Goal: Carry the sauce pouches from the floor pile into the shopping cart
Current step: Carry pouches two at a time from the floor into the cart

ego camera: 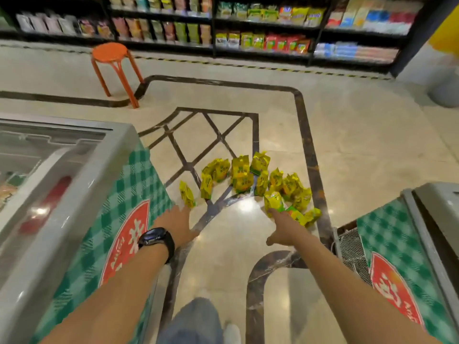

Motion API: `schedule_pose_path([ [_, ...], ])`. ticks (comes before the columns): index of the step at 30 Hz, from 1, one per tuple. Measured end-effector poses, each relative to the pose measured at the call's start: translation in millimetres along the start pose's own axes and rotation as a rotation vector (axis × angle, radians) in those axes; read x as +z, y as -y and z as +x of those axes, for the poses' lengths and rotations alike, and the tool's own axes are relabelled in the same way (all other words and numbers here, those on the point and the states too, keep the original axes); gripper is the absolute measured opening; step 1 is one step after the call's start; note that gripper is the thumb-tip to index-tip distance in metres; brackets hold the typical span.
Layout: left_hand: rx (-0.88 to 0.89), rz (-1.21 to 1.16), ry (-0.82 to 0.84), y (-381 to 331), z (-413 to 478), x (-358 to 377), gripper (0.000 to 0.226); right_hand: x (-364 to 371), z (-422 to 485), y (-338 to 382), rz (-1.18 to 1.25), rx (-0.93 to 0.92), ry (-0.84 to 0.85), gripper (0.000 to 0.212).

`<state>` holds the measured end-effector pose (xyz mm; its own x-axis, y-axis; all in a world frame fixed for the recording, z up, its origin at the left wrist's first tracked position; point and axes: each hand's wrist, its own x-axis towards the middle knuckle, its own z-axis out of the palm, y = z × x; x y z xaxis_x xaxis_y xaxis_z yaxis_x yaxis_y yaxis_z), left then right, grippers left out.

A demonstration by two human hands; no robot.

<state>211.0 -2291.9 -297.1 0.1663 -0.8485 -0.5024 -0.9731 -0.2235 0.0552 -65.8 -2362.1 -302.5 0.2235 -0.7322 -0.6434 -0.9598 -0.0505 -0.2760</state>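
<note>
Print on yellow sauce pouches too blurred to read; piled just beyond both hands. Left hand flat, fingers straight, tips beside stray pouch — right hand likewise unclenched, fingertips at nearest pouch.

1. We see an orange stool standing on the pale tiled floor, which has dark inlaid lines.
2. Behind it we see black shelves stocked with coloured packets.
3. We see a glass-topped freezer at left and another freezer at right, both green-checked.
</note>
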Motion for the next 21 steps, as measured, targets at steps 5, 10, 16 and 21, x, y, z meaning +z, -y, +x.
schedule_pose_path([
  [5, 0.016, 0.021, 0.090, 6, 152, -10, 0.072, -41, 129, 12, 0.007, 0.044, 0.023, 0.098],
  [10, 0.011, 0.013, 0.168, 9, 314, 6, 0.078, -62, 267, 14, 0.021, 0.105, 0.032, 0.096],
  [16, -0.076, -0.157, 0.231, 24, 480, 85, 0.072, -36, 466, -6, 0.061, 0.140, 0.023, 0.093],
  [21, -0.227, -0.225, 0.280, 38, 593, 199, 0.090, 18, 626, -53, -0.005, 0.123, -0.069, 0.088],
])
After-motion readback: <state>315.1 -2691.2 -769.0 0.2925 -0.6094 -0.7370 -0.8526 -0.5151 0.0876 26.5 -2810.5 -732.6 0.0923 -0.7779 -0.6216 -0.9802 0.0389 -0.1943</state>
